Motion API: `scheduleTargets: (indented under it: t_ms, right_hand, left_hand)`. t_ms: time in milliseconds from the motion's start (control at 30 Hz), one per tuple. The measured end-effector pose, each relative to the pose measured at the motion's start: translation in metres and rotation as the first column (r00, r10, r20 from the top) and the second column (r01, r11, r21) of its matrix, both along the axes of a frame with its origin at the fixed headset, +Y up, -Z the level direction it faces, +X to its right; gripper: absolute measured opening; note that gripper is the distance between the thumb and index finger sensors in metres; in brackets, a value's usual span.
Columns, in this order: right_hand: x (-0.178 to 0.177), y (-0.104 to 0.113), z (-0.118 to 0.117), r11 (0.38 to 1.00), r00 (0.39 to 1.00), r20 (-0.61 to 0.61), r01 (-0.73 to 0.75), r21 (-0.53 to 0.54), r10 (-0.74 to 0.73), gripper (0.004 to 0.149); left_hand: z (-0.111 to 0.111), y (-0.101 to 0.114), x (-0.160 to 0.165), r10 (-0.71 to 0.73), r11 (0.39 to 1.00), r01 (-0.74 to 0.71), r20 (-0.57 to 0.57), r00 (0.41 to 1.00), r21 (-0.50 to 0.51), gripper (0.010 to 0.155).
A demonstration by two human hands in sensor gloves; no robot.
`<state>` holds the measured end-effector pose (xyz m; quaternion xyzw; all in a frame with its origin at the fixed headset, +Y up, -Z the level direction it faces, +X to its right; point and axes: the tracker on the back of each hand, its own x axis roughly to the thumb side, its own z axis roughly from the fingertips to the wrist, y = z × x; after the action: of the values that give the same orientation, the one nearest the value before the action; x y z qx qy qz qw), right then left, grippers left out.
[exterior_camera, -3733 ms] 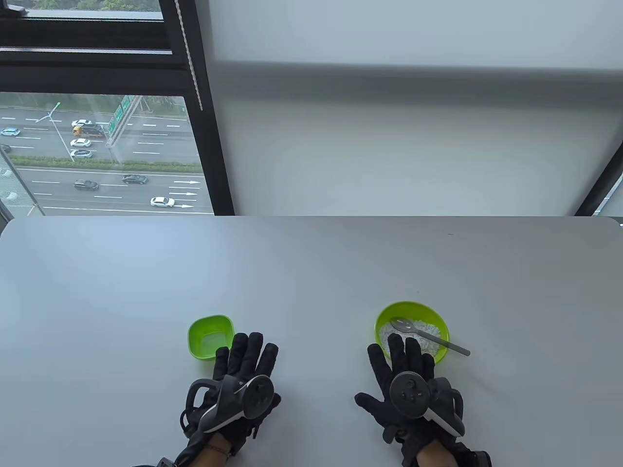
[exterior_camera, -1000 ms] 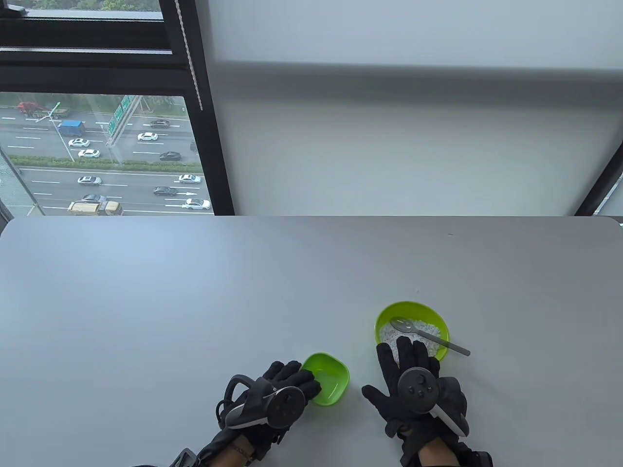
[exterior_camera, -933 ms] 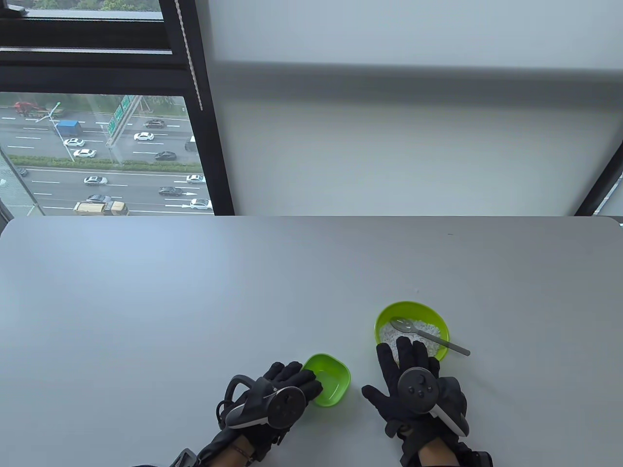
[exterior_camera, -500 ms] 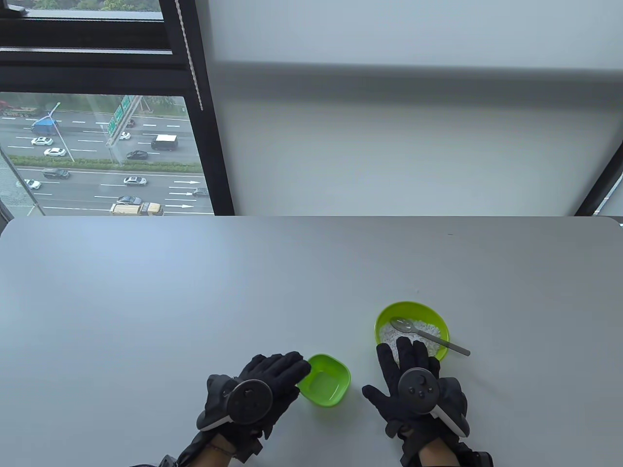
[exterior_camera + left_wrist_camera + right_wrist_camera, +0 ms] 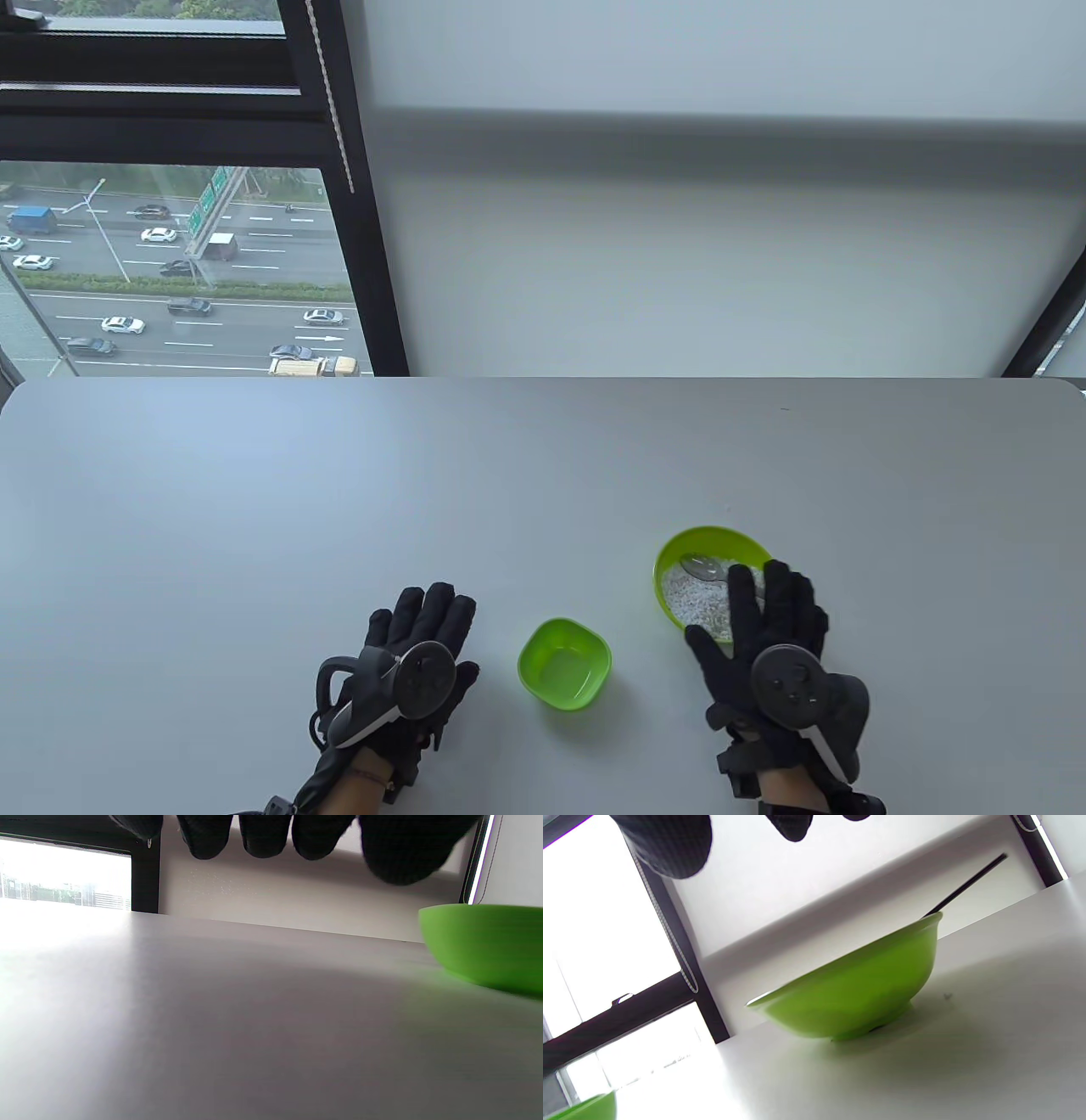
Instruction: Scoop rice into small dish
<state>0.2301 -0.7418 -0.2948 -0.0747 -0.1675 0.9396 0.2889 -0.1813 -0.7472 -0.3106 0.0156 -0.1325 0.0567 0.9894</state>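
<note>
Right hand [image 5: 776,649] partly hides the round green bowl of white rice [image 5: 697,592].
Its spread fingers [image 5: 742,594] cover the bowl's near rim and most of the metal spoon [image 5: 702,566], gripping nothing visible. The small square green dish [image 5: 565,663] stands between the hands on the grey bench [image 5: 339,492]; the left hand [image 5: 407,671] lies flat, fingers open.

Glossy green plastic bowl [image 5: 857,993], metal spoon [image 5: 702,566], matt grey table [image 5: 339,509].

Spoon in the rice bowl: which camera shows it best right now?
Table view: the spoon head lies on the rice, its handle hidden under the right hand. Right wrist view shows only the handle above the rim. Left wrist view shows none.
</note>
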Motion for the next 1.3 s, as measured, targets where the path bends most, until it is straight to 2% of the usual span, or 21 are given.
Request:
scheduleTargets:
  t_ms: [67,133,200,267,333,433,467,567,700,800,1100,1300]
  right_hand:
    - [0.023,-0.006,-0.001,0.987,0.984,0.079,0.162,-0.005,-0.161,0.083]
    - [0.044,-0.015,-0.002,0.942,0.936,0.137,0.333,-0.033,-0.326,0.084]
    - [0.056,-0.023,-0.002,0.894,0.884,0.179,0.446,-0.048,-0.431,0.084]
    - [0.062,-0.027,-0.006,0.860,0.858,0.174,0.503,-0.086,-0.484,0.085]
    - [0.065,-0.032,-0.009,0.853,0.853,0.194,0.510,-0.109,-0.485,0.084]
    - [0.070,-0.039,-0.011,0.790,0.791,0.220,0.602,-0.115,-0.571,0.081]
    - [0.072,-0.041,-0.012,0.737,0.744,0.207,0.664,-0.127,-0.635,0.080]
    - [0.075,-0.045,-0.012,0.669,0.679,0.213,0.732,-0.131,-0.702,0.077]
    - [0.075,-0.050,-0.014,0.664,0.681,0.237,0.730,-0.160,-0.692,0.068]
    - [0.073,-0.055,-0.017,0.575,0.606,0.222,0.795,-0.193,-0.764,0.065]
    - [0.076,-0.055,-0.016,0.616,0.642,0.243,0.767,-0.179,-0.728,0.051]
    - [0.074,-0.048,-0.010,0.673,0.673,0.280,0.731,-0.114,-0.684,0.047]
  left_hand:
    - [0.000,-0.001,0.001,0.003,1.000,-0.003,0.003,1.000,-0.010,0.075]
    - [0.000,-0.002,0.003,0.003,1.000,-0.003,0.003,1.000,-0.029,0.074]
    - [0.000,-0.003,0.004,-0.001,0.999,0.001,0.009,1.000,-0.036,0.075]
    - [0.001,-0.003,0.005,0.000,0.999,0.001,0.016,1.000,-0.035,0.074]
    - [0.001,-0.003,0.005,0.004,0.999,-0.003,0.020,1.000,-0.033,0.074]
    - [0.001,-0.004,0.004,0.013,0.999,-0.012,0.018,1.000,-0.036,0.073]
    - [0.001,-0.004,0.003,0.021,0.999,-0.020,0.019,1.000,-0.038,0.073]
    - [0.000,-0.004,0.002,0.038,0.998,-0.037,0.022,0.999,-0.046,0.073]
    - [0.000,-0.005,0.001,0.043,0.998,-0.042,0.024,0.999,-0.053,0.072]
    - [-0.001,-0.005,0.002,0.044,0.997,-0.042,0.029,0.999,-0.058,0.072]
    - [-0.002,-0.006,0.002,0.053,0.997,-0.051,0.027,0.998,-0.065,0.071]
    - [-0.002,-0.006,0.002,0.053,0.997,-0.051,0.028,0.998,-0.062,0.071]
